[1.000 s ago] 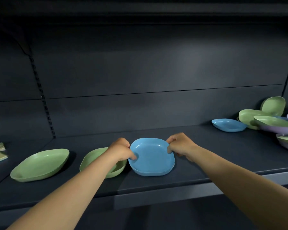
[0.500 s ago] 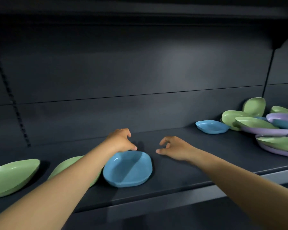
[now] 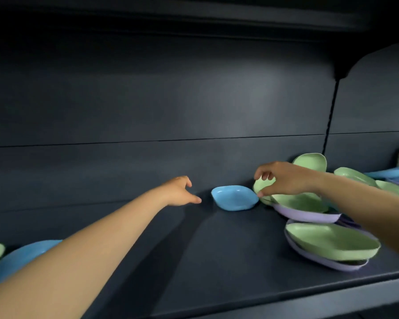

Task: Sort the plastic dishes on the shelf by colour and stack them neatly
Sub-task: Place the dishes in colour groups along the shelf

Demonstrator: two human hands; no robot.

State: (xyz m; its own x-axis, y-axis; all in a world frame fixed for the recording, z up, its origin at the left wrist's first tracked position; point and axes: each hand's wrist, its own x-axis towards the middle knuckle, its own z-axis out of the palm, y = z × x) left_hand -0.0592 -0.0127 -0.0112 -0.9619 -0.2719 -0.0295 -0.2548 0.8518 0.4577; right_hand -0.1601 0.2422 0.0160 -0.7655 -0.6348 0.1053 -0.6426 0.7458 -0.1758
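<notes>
Flanking one blue dish (image 3: pixel 234 197), left hand (image 3: pixel 181 192) and right hand (image 3: pixel 283 180) reach, each grip wide, empty.

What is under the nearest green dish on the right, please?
A purple dish lies directly under the green dish, showing only its rim along the left and front. Its inside is covered, so anything between them cannot be seen.
</notes>
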